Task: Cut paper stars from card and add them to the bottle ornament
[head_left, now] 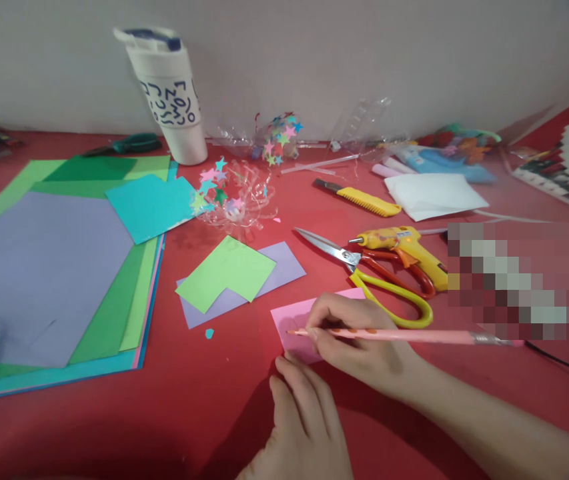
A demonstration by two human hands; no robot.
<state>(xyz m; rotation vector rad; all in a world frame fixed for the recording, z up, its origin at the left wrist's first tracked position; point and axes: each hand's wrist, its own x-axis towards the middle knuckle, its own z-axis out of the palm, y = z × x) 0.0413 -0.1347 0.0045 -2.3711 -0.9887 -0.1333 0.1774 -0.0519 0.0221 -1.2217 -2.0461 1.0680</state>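
- pinches a pink pencil (414,337) in the right hand (364,347), with thumb and fingertips closed round the shaft near the sharpened end
- aims the pencil's point at a small pink paper sheet (291,312), set flat under the right hand on the red table (189,427); cannot tell whether touching or just above
- lays the left hand (309,427) at the near edge of the pink sheet, with fingers bent and slightly parted, gripping nothing; cannot tell how firmly pressed
- just beyond the right hand: scissors (329,247) with one red and one yellow handle, blades parted a little, beside a yellow hot glue gun (427,257)
- left of the pink sheet: a notched lime-green paper piece (229,267) lying over a lavender one (284,259), near a tiny teal scrap (209,333)
- farther left: a stack of coloured paper sheets (99,340), with lavender uppermost, and a turquoise piece (149,207) overlapping its right side
- toward the wall: a yellow utility knife (369,200), a clear curly cluster with paper stars (234,207), and an upright white tumbler (167,100)
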